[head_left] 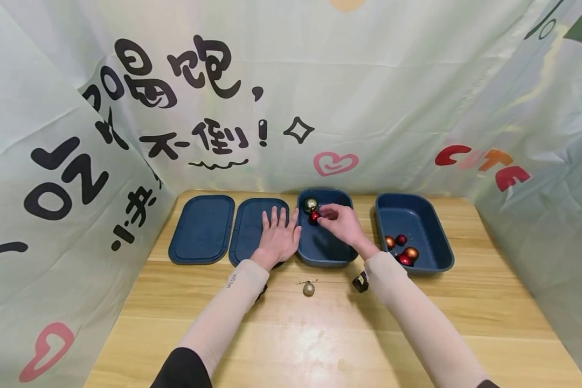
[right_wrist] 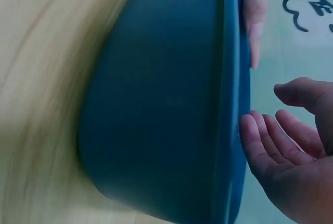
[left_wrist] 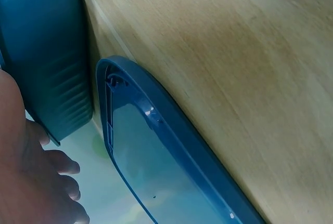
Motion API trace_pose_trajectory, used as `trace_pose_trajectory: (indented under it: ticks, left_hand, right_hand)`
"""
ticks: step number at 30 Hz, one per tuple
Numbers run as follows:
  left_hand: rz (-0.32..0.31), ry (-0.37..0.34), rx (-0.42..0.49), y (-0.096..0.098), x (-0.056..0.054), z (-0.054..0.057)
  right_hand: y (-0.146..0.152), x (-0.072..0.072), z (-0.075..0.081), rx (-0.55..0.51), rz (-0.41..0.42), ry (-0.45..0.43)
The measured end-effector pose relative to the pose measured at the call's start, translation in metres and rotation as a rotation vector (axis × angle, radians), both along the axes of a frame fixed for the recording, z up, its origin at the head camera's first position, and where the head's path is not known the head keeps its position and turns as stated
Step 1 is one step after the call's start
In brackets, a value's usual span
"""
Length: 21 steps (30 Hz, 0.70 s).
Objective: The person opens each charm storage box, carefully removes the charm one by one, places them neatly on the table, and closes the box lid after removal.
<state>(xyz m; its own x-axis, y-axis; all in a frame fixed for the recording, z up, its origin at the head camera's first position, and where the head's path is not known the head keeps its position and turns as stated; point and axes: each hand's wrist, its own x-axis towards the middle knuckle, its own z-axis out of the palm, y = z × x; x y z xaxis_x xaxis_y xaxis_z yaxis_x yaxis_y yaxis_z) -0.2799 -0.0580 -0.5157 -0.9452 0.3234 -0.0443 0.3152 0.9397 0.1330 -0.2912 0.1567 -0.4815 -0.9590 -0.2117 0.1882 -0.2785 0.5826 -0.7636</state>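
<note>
In the head view, my left hand (head_left: 278, 241) spreads its fingers over a flat blue lid (head_left: 246, 229), beside the left rim of a deep blue bin (head_left: 327, 263). Whether it touches the rim cannot be told. My right hand (head_left: 343, 223) is above that bin, fingers slightly bent. In the right wrist view its thumb and fingers (right_wrist: 281, 148) stand apart with nothing between them. Inside the bin, a red ornament ball (head_left: 314, 216) lies by my right fingertips, with a gold ornament ball (head_left: 311, 204) just behind it.
Another blue bin (head_left: 417, 207) at the right holds several red and copper balls (head_left: 410, 253). A second blue lid (head_left: 201, 229) lies far left. One pale gold ball (head_left: 309, 289) rests on the wooden table (head_left: 320, 339) in front. Printed cloth (head_left: 393, 108) hangs around the table.
</note>
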Motion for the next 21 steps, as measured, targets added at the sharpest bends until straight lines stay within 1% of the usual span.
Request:
trace_pose_trajectory:
  ticks: [4,8,14,21]
  left_hand:
    - [0.0,-0.008,0.005,0.0,0.0,0.0]
    - [0.0,-0.006,0.009,0.0,-0.001,-0.001]
    - [0.006,-0.012,0.009,0.0,-0.001,-0.001]
    - [0.003,-0.012,0.023,0.0,-0.001,0.0]
  right_hand:
    - [-0.002,-0.009,-0.005,0.017,-0.023,-0.041]
    - [-0.006,-0.015,-0.012,0.026,-0.043,-0.086]
    - [-0.011,-0.02,-0.019,0.045,-0.049,-0.104]
    - [-0.013,-0.025,-0.021,0.089,-0.067,-0.124]
